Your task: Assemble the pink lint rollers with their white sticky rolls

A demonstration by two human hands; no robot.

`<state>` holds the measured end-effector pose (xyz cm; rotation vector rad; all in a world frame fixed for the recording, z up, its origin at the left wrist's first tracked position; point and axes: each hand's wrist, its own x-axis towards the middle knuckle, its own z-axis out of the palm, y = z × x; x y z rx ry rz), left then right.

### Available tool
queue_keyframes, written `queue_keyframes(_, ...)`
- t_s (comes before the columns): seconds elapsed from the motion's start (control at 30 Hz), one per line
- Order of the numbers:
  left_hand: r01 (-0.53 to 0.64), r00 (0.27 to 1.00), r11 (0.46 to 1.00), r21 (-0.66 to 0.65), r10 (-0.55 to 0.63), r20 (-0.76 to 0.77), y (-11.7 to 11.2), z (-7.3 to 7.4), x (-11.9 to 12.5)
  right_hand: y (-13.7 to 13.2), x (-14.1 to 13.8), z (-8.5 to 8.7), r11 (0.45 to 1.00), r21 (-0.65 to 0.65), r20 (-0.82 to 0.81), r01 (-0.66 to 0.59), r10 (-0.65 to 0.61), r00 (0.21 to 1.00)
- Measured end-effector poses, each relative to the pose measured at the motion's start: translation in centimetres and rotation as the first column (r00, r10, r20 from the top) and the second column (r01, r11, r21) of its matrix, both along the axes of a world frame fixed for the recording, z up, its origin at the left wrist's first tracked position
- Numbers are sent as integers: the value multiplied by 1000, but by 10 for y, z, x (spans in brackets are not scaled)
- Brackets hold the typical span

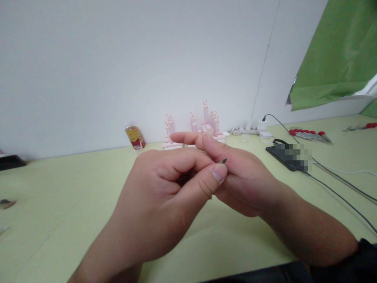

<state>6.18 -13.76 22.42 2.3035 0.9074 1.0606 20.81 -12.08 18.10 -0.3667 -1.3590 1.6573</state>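
Note:
In the head view, my left hand [169, 196] is closed, its thumb and forefinger pinching a small thing of which only a dark, pointed tip [224, 161] shows. What kind of thing it is I cannot make out, since the rest is hidden in the fingers. My right hand [243, 173] lies just behind and touches the left one. Its forefinger is stretched out to the left, the thumb lies near it, and the other fingers are mostly covered. The tip rests close to the base of the right thumb. Both hands are held above the pale green table [73, 204].
Against the wall stand a drink bottle [135, 136] and several pink, tube-like items [205, 113] with loops on top. To the right are a power strip [246, 131], a black phone-like device [282, 156] with cables, and several red-capped clear items [310, 135]. A dark object [11, 161] sits far left.

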Motion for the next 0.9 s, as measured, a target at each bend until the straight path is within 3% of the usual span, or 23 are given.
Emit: queue_keyframes(0.9, 37, 999, 998, -49, -39, -28, -2, 4, -3, -4, 1, -1, 997, 54, 77, 52, -56, 995)
